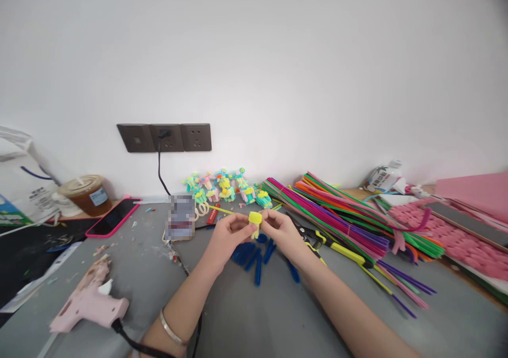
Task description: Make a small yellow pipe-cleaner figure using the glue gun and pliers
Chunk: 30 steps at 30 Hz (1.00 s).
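A small bright-yellow fuzzy piece [255,218], apparently coiled pipe cleaner with paler strands hanging below, is held up over the middle of the grey mat [238,315]. My left hand [232,233] pinches it from the left between thumb and fingers. From the other side, the closed fingers of my right hand [282,232] grip its right edge. Just beneath both hands lie several short dark-blue fuzzy pieces [257,273], partly hidden. Yellow-and-black handled pliers [347,253] rest beside my right forearm.
Bundled colourful pipe cleaners [337,220] spread at the right. Small pastel pipe-cleaner figures [226,191] stand by the wall. Left are a pink glue gun [89,302] with a black cord, a pink-cased phone [114,217] and a lidded drink cup [89,196]. A pink woven mat [456,236] lies far right.
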Tool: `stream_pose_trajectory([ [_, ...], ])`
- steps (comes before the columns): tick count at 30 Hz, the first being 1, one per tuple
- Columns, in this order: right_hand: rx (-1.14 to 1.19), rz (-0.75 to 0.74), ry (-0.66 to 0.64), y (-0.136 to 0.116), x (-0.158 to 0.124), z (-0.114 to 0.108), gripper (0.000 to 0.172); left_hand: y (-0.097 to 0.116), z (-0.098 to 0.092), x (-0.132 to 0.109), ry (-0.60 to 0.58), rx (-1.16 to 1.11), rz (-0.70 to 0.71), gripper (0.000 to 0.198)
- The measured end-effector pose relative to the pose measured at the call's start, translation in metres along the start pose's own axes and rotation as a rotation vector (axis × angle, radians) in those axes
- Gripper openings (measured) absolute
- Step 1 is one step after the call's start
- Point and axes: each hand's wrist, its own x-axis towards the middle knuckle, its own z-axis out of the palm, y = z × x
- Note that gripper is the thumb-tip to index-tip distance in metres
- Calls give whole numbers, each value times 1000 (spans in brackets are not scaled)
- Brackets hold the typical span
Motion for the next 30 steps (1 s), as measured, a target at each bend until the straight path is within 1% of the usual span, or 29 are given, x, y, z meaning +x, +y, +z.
stream_pose_trajectory([
  [7, -37, -22, -3, 1, 0, -1, 25, 0, -1, 3, -22, 105, 89, 39],
  [11, -59, -29, 7, 0, -1, -1, 23, 1, 0, 2, -23, 142, 115, 37],
  [14, -63, -36, 4, -3, -1, -2, 24, 2, 0, 1, -23, 91, 79, 37],
  [17, -56, -38, -1, -5, -1, -3, 24, 3, 0, -1, -13, 2, -2, 42],
  [20, -51, -34, 3, -5, -2, -3, 24, 4, 0, -1, -8, -76, -47, 45],
  [25, -112, -69, 31, -6, -3, -4, 23, 5, 0, -1, -16, -126, -59, 46],
  [30, -255, -140, 97, -10, -5, -3, 16, 3, 1, -2, -5, -78, -48, 44],
])
